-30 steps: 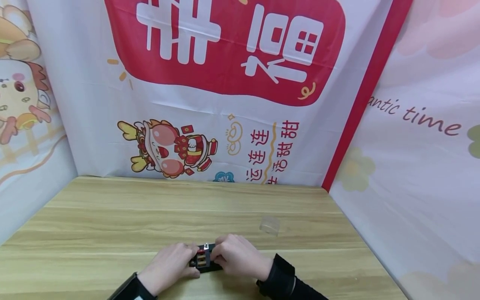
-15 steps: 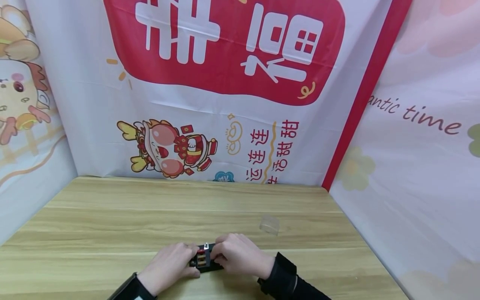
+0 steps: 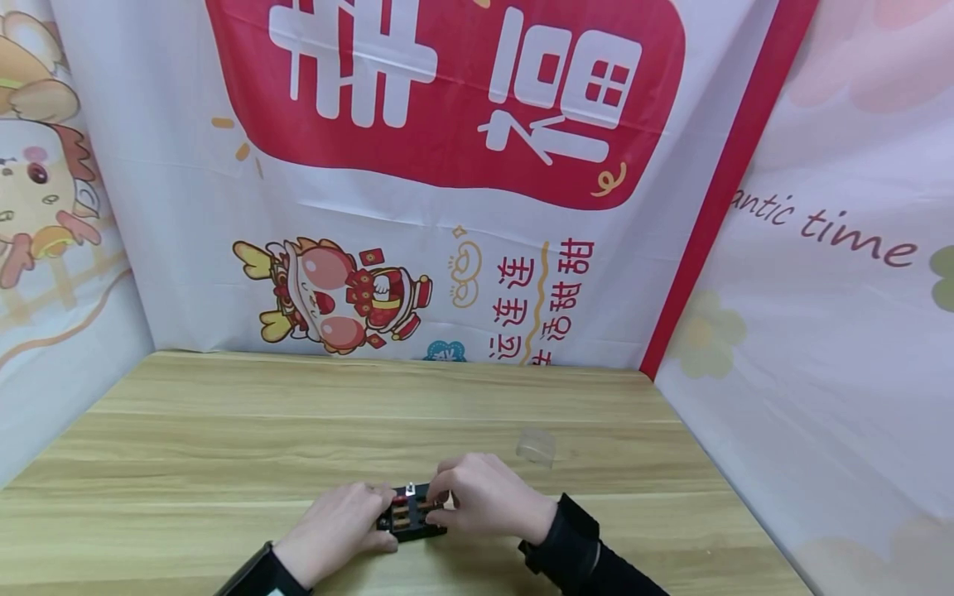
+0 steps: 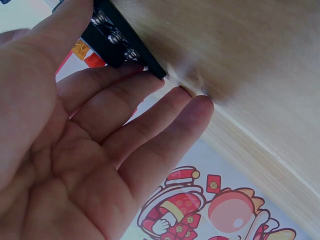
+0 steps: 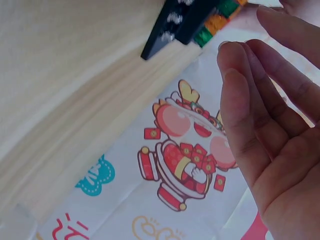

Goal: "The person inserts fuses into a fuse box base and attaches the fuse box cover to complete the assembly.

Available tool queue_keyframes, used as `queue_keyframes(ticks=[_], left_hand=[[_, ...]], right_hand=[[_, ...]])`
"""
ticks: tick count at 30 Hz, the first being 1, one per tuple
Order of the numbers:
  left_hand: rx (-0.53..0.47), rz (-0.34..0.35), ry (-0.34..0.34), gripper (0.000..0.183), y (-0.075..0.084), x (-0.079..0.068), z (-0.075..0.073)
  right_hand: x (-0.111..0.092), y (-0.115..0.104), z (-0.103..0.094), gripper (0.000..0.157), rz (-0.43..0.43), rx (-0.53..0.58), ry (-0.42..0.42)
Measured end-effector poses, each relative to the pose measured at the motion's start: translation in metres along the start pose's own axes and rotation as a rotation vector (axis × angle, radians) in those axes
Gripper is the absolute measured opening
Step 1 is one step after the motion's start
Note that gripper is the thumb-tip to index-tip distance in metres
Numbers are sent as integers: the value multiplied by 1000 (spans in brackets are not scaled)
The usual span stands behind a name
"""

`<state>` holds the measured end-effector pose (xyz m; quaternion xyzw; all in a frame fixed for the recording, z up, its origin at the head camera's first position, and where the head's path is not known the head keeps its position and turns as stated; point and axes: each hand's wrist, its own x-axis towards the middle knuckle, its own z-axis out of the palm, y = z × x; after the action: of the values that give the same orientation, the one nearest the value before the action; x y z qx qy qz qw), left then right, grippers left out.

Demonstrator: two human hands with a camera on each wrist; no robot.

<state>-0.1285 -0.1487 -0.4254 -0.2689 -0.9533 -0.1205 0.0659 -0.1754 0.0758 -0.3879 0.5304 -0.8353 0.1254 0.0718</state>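
Observation:
A small black terminal block (image 3: 414, 520) with brass-coloured contacts lies on the wooden table. My left hand (image 3: 335, 523) grips its left end between thumb and fingers; in the left wrist view, a row of metal screws shows along the block (image 4: 107, 37). At the block's right end is my right hand (image 3: 495, 501), thumb and index finger apart. From the right wrist, its relaxed fingers (image 5: 234, 95) appear clear of the block (image 5: 172, 22), which has green and orange parts on it.
A clear plastic piece (image 3: 536, 447) lies on the table (image 3: 298, 422) beyond my right hand. White printed cloths (image 3: 179, 248) hang at the back and both sides.
My right hand has lifted slightly and drawn to the right, its thumb and index finger parting. More of the block's right half now shows. My left hand has stayed in place.

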Motion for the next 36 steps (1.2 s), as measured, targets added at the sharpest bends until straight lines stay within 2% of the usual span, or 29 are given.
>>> queue_keyframes(ticks=[5,13,22,26,29,36], left_hand=[[-2,7,5,39,-2,-1,1],[-16,-14,-28,41,0,-2,0],[-5,-27,-27,40,-1,-2,1],[10,-16,-8,41,-2,-2,1],[17,-4,9,40,-3,-3,2],[17,3,10,40,-3,-1,1]], right_hand=[[-2,8,-10,14,15,-9,33],[-10,29,-28,28,178,-54,15],[-24,56,-42,48,305,-124,17],[-32,74,-42,55,353,-110,-1],[-38,86,-39,54,393,-96,-20],[-57,104,-34,63,453,-119,-19]])
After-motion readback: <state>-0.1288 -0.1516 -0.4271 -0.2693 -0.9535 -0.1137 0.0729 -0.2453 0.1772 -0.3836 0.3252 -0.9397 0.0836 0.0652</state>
